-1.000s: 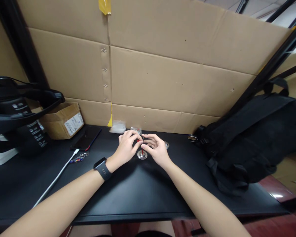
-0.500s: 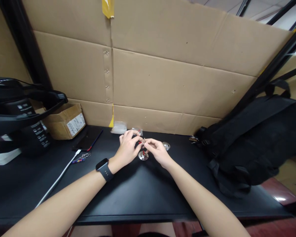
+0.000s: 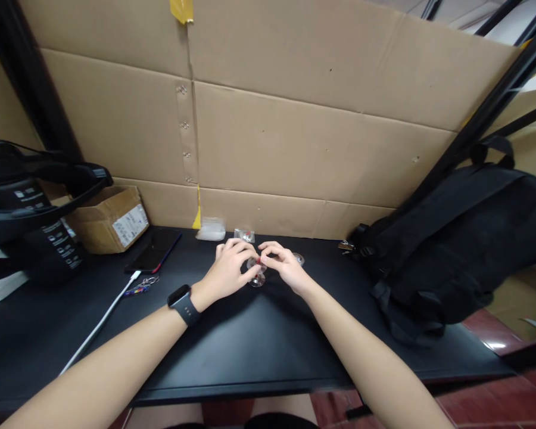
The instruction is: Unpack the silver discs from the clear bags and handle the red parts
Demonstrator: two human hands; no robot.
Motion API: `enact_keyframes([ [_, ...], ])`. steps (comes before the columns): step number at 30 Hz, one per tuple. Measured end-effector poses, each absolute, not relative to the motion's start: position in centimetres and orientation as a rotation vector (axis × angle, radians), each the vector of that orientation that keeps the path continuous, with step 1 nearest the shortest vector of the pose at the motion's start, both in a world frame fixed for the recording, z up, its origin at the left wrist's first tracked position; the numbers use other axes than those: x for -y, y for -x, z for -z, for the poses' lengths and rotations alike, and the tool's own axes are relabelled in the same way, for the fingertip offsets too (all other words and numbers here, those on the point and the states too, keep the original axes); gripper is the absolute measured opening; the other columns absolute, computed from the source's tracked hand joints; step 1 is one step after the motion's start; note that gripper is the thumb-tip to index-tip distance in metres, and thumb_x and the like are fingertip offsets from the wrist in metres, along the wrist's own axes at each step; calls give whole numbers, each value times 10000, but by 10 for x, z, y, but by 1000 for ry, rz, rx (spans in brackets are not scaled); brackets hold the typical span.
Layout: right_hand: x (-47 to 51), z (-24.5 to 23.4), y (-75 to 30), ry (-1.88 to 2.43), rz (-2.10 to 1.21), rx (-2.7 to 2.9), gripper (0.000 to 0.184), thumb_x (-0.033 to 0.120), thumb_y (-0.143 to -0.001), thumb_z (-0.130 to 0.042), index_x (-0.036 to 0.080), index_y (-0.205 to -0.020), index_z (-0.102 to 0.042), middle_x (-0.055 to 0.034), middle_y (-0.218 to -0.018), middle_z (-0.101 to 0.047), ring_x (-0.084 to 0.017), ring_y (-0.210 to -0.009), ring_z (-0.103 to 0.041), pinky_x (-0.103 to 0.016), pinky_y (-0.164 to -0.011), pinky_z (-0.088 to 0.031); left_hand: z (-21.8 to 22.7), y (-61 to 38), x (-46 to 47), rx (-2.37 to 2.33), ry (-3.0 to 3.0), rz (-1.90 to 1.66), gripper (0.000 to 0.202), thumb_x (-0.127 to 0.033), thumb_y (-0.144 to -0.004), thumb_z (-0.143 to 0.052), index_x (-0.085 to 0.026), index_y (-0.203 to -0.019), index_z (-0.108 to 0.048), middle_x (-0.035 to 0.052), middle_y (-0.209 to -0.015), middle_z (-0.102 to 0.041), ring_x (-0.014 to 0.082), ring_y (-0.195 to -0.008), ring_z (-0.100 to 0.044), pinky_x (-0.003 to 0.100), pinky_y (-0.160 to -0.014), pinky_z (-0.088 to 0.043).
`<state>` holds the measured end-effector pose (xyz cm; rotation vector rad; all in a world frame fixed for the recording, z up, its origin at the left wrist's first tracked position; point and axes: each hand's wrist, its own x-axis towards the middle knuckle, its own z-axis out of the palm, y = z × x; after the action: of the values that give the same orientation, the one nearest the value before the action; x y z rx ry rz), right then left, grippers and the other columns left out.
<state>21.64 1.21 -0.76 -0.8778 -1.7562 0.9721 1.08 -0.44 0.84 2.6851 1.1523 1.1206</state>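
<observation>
Over the middle of the black tabletop (image 3: pixel 250 357), both hands meet at a small shiny round disc (image 3: pixel 251 263) with a red piece at its centre. My left hand (image 3: pixel 230 271), a dark watch on its wrist, is closed on the disc's left side with thumb and fingers. Thumb and fingertips of my right hand (image 3: pixel 288 271) pinch at the red piece; fingers partly cover it. Just below the fingertips, another silver disc (image 3: pixel 257 280) lies on the table. A third one (image 3: pixel 299 258) shows partly behind my right hand.
Two small clear packets, one whitish (image 3: pixel 211 229) and one with something red (image 3: pixel 244 236), lie by the cardboard wall (image 3: pixel 268 149). At left are a phone (image 3: pixel 154 253) on a white cable, keys (image 3: pixel 142 286) and a cardboard box (image 3: pixel 109 220). A black backpack (image 3: pixel 464 238) stands right.
The view has shifted slightly, moving the scene left. Between my hands the held disc has turned and now shows more of its face. The packet behind my left hand is less covered.
</observation>
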Motion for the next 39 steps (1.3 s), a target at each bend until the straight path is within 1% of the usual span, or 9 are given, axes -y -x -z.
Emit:
enact_keyframes([
  [4, -13, 8, -218, 887, -941, 1824, 273, 451, -914, -635, 193, -826, -636, -78, -1198, -561, -204, -1052, -592, -327, -830, -501, -5, -8, -1, -1145, -2696, -1053, 148, -352, -955, -602, -252, -905, -699, 11, -1047, -723, 227, -1079, -567, 395, -870, -315],
  [8, -12, 11, -220, 989, -721, 2000, 264, 428, -890, -675, 218, -1047, -648, -77, -1158, -561, -183, -945, -584, -287, -708, -501, -7, -4, -3, -1252, -2703, -1037, 113, -287, -941, -587, -228, -897, -673, 21, -979, -721, 228, -1026, -585, 389, -840, -307],
  [10, -12, 13, -222, 1026, -601, 2142, 334, 384, -841, -746, 231, -1125, -660, -70, -1129, -576, -180, -924, -583, -300, -748, -506, -7, -3, -3, -1296, -2718, -991, 113, -266, -937, -568, -213, -882, -651, 25, -940, -716, 223, -971, -598, 382, -820, -306],
  [14, -13, 16, -220, 1029, -419, 2371, 155, 263, -826, -772, 228, -972, -733, -36, -955, -648, -187, -907, -609, -340, -880, -477, -6, -2, -5, -1351, -2721, -913, 178, -263, -969, -491, -196, -855, -610, 26, -905, -705, 199, -871, -618, 363, -781, -304],
  [17, -16, 18, -219, 1038, -405, 2367, 66, 175, -869, -693, 214, -900, -736, -18, -844, -664, -158, -804, -618, -289, -788, -474, -6, -1, -8, -1402, -2691, -915, 202, -264, -978, -458, -192, -844, -591, 32, -901, -702, 195, -852, -627, 352, -761, -307],
  [21, -19, 22, -220, 1099, -490, 2228, 55, 169, -855, -666, 196, -849, -714, -18, -803, -691, -142, -693, -628, -268, -681, -479, -6, -2, -11, -1462, -2569, -927, 191, -306, -950, -490, -195, -822, -579, 28, -843, -712, 197, -771, -635, 346, -761, -334],
  [25, -22, 24, -218, 1060, -852, 1901, 158, 337, -878, -666, 180, -872, -676, -38, -802, -719, -173, -701, -696, -294, -674, -539, -3, -2, -13, -1438, -2439, -971, 182, -315, -929, -488, -203, -826, -589, 20, -787, -719, 194, -730, -655, 326, -764, -388],
  [30, -21, 23, -212, 909, -1160, 1581, 381, 514, -772, -765, 178, -897, -638, -96, -1190, -673, -179, -824, -740, -318, -734, -607, -4, -6, -9, -1227, -2317, -971, 191, -356, -920, -500, -219, -864, -621, 12, -845, -748, 178, -766, -683, 280, -734, -454],
  [39, -12, 16, -207, 809, -1354, 1432, 488, 455, -706, -849, 220, -1032, -571, -62, -1095, -698, -189, -770, -762, -339, -736, -624, -6, -11, -7, -1304, -2262, -980, 200, -384, -936, -496, -230, -910, -622, 14, -901, -775, 190, -814, -715, 280, -736, -469],
])
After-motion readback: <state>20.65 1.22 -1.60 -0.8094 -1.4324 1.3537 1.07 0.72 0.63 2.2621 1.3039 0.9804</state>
